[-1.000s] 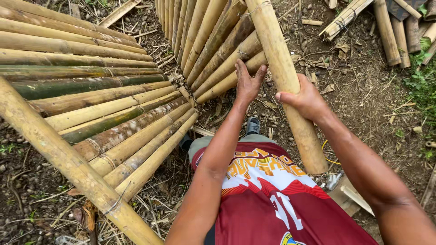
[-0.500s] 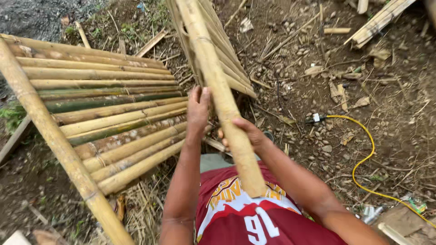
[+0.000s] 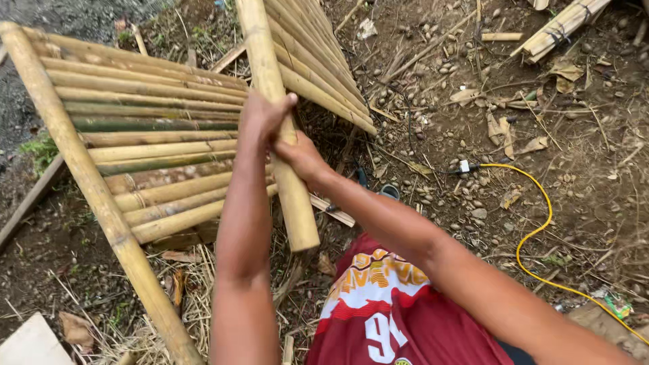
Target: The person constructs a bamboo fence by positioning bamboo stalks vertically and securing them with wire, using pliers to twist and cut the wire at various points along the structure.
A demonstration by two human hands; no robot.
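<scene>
Your left hand (image 3: 263,115) is wrapped tight round the thick pale-yellow bamboo pole (image 3: 274,122), fingers closed over its front. Your right hand (image 3: 301,157) sits just below and to the right of it, touching the same pole; palm pressed on, but how far the fingers curl round you cannot tell from here (they're hidden behind the pole). The pole runs up past both hands as the edge rail of a raised panel of thinner split bamboo slats (image 3: 318,61), its cut lower end hanging free below your right hand. To the left of your left hand lies a flat bamboo-slat panel (image 3: 149,142) with its own long side pole (image 3: 88,189).

Risks, as a judgement: the pole is smooth, so it could slip through your grip; the raised panel could swing down onto the flat one. The yellow cable (image 3: 534,230) lies on the dirt to the right of your right arm, a likely snag.
</scene>
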